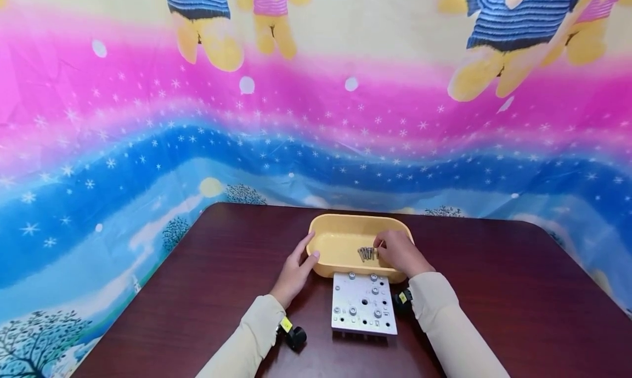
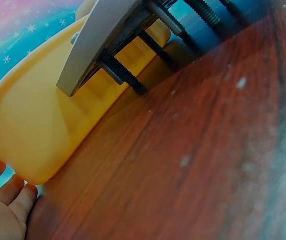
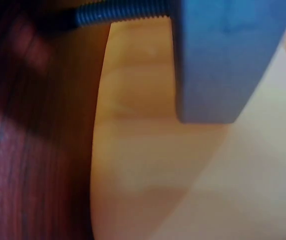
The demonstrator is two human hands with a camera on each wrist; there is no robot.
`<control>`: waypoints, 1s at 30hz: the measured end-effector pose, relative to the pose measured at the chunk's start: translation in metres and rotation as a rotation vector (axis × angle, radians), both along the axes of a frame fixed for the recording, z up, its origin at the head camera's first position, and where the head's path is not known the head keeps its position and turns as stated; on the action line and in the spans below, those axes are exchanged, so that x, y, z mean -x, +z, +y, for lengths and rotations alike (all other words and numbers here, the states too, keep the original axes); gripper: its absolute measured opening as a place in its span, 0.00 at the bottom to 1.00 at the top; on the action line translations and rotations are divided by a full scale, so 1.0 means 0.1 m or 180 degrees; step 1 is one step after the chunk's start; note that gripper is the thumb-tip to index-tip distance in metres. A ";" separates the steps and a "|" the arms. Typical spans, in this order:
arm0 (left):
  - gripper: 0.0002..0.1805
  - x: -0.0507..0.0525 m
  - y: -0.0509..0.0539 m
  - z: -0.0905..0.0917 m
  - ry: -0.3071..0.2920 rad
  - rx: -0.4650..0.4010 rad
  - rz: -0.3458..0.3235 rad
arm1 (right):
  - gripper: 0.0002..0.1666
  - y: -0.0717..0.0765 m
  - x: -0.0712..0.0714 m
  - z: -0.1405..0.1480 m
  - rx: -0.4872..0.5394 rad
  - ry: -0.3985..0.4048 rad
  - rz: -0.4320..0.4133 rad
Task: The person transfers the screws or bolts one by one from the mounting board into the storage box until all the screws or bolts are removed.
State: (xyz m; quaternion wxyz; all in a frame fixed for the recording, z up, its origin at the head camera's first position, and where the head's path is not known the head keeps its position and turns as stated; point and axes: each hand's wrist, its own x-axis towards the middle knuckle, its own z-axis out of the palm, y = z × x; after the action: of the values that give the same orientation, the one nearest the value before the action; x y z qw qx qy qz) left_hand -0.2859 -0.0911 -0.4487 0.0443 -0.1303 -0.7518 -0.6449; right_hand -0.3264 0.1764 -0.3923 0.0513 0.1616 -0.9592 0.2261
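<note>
At the left end of a yellow tray (image 1: 336, 243), my left hand (image 1: 292, 274) holds the corner, thumb at the rim. In the left wrist view, fingertips (image 2: 29, 192) touch the tray's outer wall low down. My right hand (image 1: 399, 252) reaches inside the tray with curled fingers, its fingertips at a small heap of screws (image 1: 366, 253). Whether it pinches one is hidden. In front of the tray, a silvery metal plate (image 1: 362, 301) with holes carries several socket-head bolts (image 1: 375, 291). Their threaded shanks (image 2: 155, 47) stick out beneath it.
The dark red-brown wooden table (image 1: 237, 252) extends to both sides. Behind it hangs a printed cloth (image 1: 306, 142) with snowflakes and bears. Each wrist wears a small black camera, the left one (image 1: 296, 337) just above the table.
</note>
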 end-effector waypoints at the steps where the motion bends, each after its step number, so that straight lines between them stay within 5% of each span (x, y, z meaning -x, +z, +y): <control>1: 0.29 0.00 0.00 0.00 0.0005 0.0004 -0.0001 | 0.08 0.00 0.00 0.00 0.0001 -0.0004 -0.0002; 30: 0.30 -0.02 0.02 0.00 0.0052 0.0088 0.0022 | 0.10 0.01 -0.03 -0.03 -0.0031 -0.0162 -0.0053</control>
State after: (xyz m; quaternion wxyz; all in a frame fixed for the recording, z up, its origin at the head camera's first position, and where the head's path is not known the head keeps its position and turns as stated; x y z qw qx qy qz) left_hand -0.2838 -0.0913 -0.4464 0.0503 -0.1270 -0.7615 -0.6336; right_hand -0.3236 0.1737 -0.3909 0.0483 0.1355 -0.9645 0.2215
